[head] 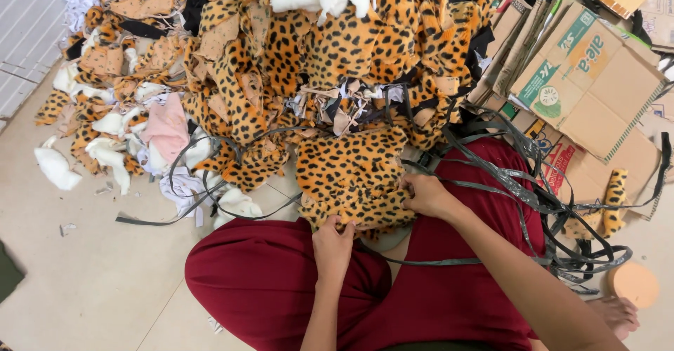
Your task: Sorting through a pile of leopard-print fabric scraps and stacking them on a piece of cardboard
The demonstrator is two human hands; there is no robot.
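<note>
1. Left hand (332, 242), lower centre of frame: fingers are pinching shut on the bottom edge of the leopard-print fabric piece (351, 175).
2. Right hand (425, 195), just right of centre: fingers are curling closed on the right edge of the same piece.
3. The fabric piece is sitting mid-frame, spread between both hands and lying over the lap in dark red trousers (281, 281), with its top edge reaching toward the pile.
4. A pile of leopard-print scraps (295, 49) is filling the upper centre and upper left, mixed with white fluffy bits (60, 168) and a pink scrap (167, 130).
5. Grey plastic straps (519, 182) are tangling across the right leg and trailing left over the floor (84, 281).
6. Flattened cardboard boxes (597, 84) are stacking up at the upper right.
7. A round tan disc (634, 283) is lying at the lower right, beside a bare foot (618, 312).
</note>
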